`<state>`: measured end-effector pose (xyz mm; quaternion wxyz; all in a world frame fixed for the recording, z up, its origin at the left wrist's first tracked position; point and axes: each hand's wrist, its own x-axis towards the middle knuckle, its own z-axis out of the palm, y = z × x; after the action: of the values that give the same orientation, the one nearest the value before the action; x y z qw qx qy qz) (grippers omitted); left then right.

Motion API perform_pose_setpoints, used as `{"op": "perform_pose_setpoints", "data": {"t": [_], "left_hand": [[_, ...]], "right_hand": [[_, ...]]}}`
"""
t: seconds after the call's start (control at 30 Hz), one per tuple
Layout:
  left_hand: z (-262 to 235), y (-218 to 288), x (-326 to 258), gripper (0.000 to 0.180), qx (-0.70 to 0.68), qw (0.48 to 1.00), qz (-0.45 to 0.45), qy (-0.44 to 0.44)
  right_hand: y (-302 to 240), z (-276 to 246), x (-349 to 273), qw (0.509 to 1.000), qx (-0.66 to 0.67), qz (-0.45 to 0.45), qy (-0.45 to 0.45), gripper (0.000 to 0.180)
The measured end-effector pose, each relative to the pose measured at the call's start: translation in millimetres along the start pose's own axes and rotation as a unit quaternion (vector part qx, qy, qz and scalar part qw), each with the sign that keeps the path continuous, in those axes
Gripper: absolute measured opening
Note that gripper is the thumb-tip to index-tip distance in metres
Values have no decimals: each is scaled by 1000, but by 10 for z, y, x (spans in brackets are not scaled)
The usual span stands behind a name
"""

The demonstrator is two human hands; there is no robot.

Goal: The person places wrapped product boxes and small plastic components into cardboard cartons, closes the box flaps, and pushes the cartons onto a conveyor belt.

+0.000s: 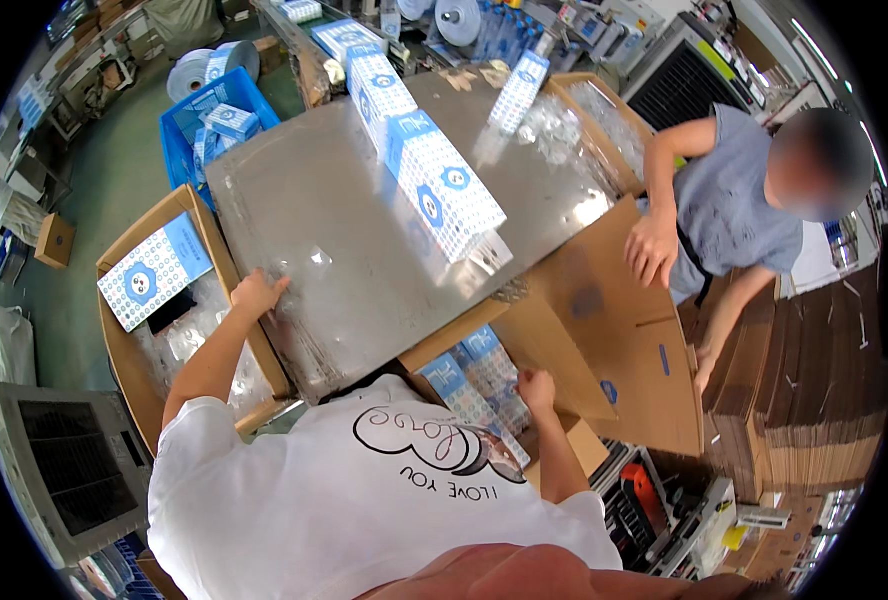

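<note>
While leaning over the desk (344,230), found right hand (536,387) down in the carton (444,345), just right of the blue-white boxes (469,395) lying long axis away from the body, grip curled, hold unclear; left hand (259,293) flat, open on the desk edge; co-worker's hand (652,245) well apart.

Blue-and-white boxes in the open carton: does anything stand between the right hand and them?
Nothing visible does. The right hand is down inside the carton, right beside the blue-and-white boxes, with the flaps folded outward. Whether it touches them is unclear.
</note>
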<state>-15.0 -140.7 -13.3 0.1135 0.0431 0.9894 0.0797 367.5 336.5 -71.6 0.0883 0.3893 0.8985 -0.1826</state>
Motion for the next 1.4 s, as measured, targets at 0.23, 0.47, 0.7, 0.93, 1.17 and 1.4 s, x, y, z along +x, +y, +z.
{"op": "perform_pose_setpoints", "data": {"t": [0.23,0.47,0.7,0.93,1.17,1.4], "left_hand": [[-60,-136,258,28,121,987,99,-36],[-194,-179,168,66,53,976,127,-166],[-1193,311,375,104,27,867,488,93],[-828,899,821,106,42,799,599,-23],[-1507,407,687,94,-317,829,457,63],[-1103,1153,576,57,-900,351,126,-227]], "right_hand": [[-2803,-1389,1155,877,59,-354,319,63],[-3349,-882,1316,945,28,-317,71,105],[-4559,-924,1174,869,25,-489,-72,99],[-5229,-932,3011,971,-55,-206,108,96],[-3489,-1041,1947,952,-34,-302,37,109],[-3294,-737,1914,957,57,-261,115,97]]}}
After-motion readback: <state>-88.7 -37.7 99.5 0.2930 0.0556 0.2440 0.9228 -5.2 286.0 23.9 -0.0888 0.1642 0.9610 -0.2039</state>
